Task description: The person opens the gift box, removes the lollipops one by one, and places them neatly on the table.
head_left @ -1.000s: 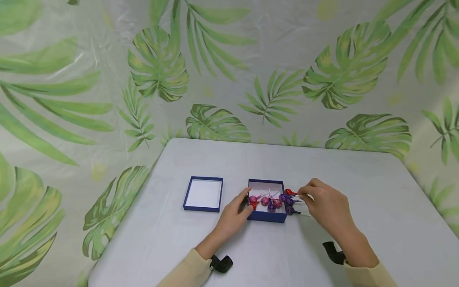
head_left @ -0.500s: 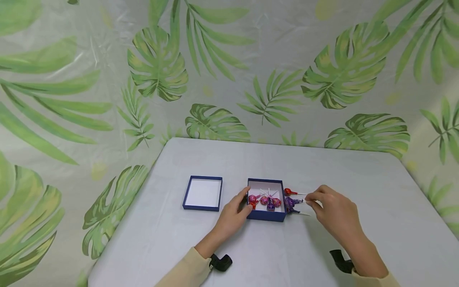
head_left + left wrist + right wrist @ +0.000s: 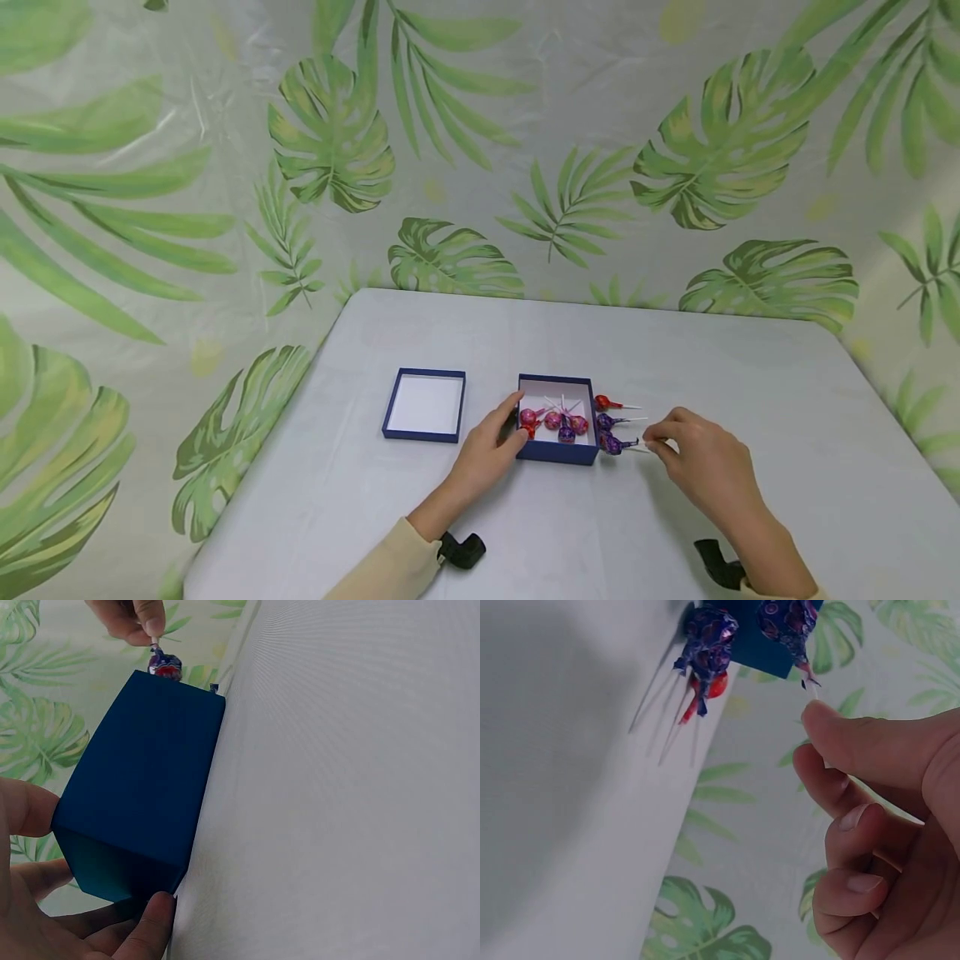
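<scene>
A blue open box (image 3: 557, 452) with a pale inside stands on the table. Several pink, red and purple lollipops (image 3: 553, 420) lie in it. My left hand (image 3: 483, 454) grips its left end, the thumb near the front corner and fingers at the side. My right hand (image 3: 701, 454) pinches the stick of a purple-wrapped lollipop (image 3: 784, 621) beside the box's right wall. In the left wrist view that lollipop (image 3: 165, 665) appears just past the box's far end. A red lollipop (image 3: 603, 402) and purple lollipops (image 3: 709, 634) lie along the right wall, sticks pointing right.
Left of the box lies its blue-edged lid (image 3: 424, 406), white inside facing up. A white cloth covers the table (image 3: 300, 517). Behind it hangs a leaf-patterned sheet (image 3: 465, 167).
My right hand has moved right and toward me, bringing the pinched purple lollipop from above the box's right rim down near its front right corner. The left hand stays on the box.
</scene>
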{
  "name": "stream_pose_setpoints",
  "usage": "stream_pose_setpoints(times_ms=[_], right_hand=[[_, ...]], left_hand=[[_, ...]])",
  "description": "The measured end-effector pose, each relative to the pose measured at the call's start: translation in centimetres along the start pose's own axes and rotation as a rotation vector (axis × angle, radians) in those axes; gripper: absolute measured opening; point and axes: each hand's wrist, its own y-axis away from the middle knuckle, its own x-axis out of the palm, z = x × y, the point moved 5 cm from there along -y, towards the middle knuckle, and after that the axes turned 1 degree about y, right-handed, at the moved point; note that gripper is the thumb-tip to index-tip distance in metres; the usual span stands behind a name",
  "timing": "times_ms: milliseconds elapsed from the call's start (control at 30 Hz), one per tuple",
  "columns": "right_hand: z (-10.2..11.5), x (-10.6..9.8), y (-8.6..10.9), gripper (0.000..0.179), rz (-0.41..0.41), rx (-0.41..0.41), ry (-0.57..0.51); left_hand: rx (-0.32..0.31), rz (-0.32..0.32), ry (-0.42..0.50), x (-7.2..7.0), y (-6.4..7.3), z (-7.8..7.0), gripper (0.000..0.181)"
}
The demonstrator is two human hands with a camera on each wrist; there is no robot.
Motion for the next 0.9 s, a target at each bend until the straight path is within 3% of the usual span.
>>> stream_pose_setpoints(times_ms=[900], right_hand=[[-2.1,4.7,0.2,0.009,0.262,0.078,-0.061]], left_hand=[[-0.001,0.006,0.004,0.1,0.0,0.1,0.060]])
